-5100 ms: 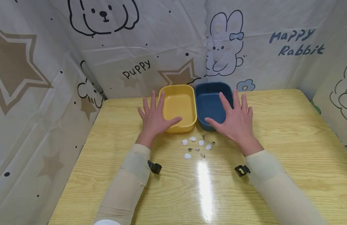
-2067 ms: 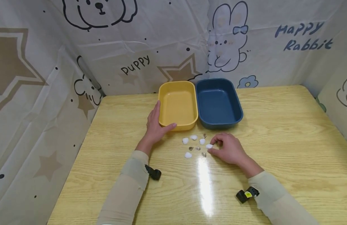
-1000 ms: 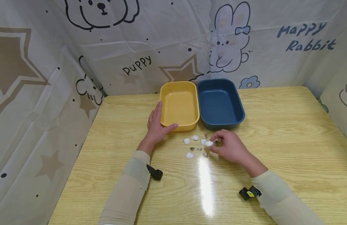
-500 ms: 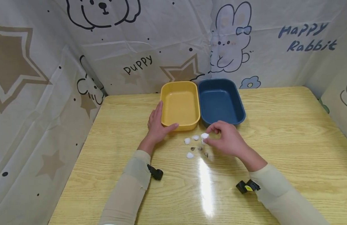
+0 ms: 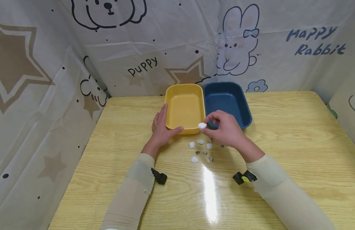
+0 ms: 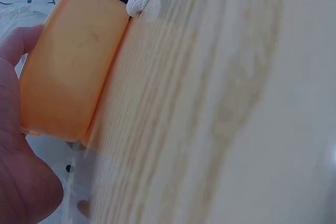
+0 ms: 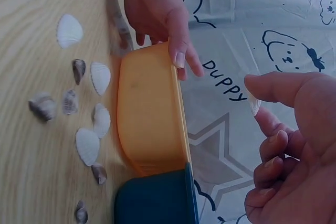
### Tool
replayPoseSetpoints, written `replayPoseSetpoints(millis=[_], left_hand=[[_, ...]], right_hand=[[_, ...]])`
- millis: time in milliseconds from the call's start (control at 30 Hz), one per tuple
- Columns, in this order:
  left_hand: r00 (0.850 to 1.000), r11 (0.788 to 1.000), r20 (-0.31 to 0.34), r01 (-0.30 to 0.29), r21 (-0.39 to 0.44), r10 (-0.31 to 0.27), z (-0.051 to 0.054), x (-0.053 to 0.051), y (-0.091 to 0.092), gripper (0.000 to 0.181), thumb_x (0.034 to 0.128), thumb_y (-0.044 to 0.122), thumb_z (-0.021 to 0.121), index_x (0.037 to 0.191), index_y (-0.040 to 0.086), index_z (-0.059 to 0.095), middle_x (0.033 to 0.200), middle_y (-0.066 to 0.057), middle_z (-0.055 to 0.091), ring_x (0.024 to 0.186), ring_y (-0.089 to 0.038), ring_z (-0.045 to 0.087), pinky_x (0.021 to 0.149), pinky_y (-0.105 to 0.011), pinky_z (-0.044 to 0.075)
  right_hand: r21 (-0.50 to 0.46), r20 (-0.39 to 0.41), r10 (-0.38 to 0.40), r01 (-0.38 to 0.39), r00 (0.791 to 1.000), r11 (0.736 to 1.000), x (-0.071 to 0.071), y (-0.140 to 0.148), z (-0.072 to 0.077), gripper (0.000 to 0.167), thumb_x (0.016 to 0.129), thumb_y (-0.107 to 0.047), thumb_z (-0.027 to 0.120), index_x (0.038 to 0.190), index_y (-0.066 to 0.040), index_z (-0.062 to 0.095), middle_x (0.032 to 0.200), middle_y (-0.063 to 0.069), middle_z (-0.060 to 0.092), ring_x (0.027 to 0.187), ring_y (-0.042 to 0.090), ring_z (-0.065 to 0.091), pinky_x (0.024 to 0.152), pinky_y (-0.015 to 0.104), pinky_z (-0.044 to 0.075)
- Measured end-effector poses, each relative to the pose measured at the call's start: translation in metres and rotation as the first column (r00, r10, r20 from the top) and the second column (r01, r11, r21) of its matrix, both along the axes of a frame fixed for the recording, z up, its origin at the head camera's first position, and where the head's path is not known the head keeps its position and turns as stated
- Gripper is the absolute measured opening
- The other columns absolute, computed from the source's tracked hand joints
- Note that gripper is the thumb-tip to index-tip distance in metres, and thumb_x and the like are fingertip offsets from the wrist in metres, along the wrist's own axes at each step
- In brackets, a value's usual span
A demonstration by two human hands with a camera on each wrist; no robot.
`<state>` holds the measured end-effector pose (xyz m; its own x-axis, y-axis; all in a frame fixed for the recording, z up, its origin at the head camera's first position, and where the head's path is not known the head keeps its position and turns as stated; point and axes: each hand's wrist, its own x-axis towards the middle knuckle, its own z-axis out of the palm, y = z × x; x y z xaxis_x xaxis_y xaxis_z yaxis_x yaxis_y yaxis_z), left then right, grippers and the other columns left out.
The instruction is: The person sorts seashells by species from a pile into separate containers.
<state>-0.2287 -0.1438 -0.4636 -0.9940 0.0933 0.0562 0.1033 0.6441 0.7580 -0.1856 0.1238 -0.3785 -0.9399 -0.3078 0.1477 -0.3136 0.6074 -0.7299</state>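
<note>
My right hand (image 5: 227, 130) pinches a white shell (image 5: 202, 126) between thumb and finger, above the near right corner of the yellow container (image 5: 185, 110). In the right wrist view the same shell (image 7: 254, 104) shows at the fingertips of my right hand (image 7: 302, 145). My left hand (image 5: 160, 129) rests against the left side and near corner of the yellow container, fingers and thumb spread. On the table in front lie several white shells (image 5: 194, 159) and several small dark shells (image 5: 197, 152).
A blue container (image 5: 227, 103) stands against the right side of the yellow one. Behind both hangs a printed cloth (image 5: 183, 38) with cartoon drawings. The wooden table (image 5: 108, 153) reaches out on both sides.
The right hand has picked up a white shell from the right of the group and carried it up and left to the yellow container. The left hand has come to rest on that container.
</note>
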Motion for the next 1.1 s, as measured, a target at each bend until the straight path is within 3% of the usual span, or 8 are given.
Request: replayPoseSetpoints(millis=[333,600,1100], left_hand=[[1.0,1.0,-0.012,0.01,-0.008,-0.01,0.001,0.001,0.0,0.115,0.0788,0.059,0.076,0.159,0.041,-0.003,0.166,0.013,0.001,0.149,-0.032,-0.002,0.115,-0.055,0.0],[1.0,1.0,0.008,0.001,-0.005,-0.001,0.002,0.001,0.0,0.115,0.0791,0.059,0.076,0.158,0.043,-0.005,0.166,0.014,0.0,0.149,-0.026,-0.004,0.115,-0.054,0.0],[1.0,1.0,-0.018,0.019,-0.002,-0.019,0.003,0.002,0.001,0.114,0.0809,0.056,0.076,0.16,0.038,-0.003,0.166,0.012,0.002,0.149,-0.032,-0.002,0.114,-0.054,-0.001]], right_hand=[[-0.041,0.029,-0.031,0.032,0.999,0.999,-0.02,-0.01,0.002,0.029,0.086,-0.029,0.081,0.104,-0.009,0.069,0.092,0.012,0.052,0.09,0.03,0.047,0.073,0.04,0.036],[-0.099,-0.024,-0.078,0.075,0.997,0.992,-0.044,-0.02,0.003,0.031,0.086,-0.032,0.08,0.102,-0.008,0.069,0.09,0.01,0.05,0.086,0.028,0.046,0.071,0.038,0.034],[-0.186,0.045,-0.17,0.176,0.984,0.967,-0.078,-0.041,-0.005,0.033,0.087,-0.03,0.08,0.104,-0.005,0.068,0.093,0.017,0.047,0.083,0.026,0.042,0.067,0.036,0.032]])
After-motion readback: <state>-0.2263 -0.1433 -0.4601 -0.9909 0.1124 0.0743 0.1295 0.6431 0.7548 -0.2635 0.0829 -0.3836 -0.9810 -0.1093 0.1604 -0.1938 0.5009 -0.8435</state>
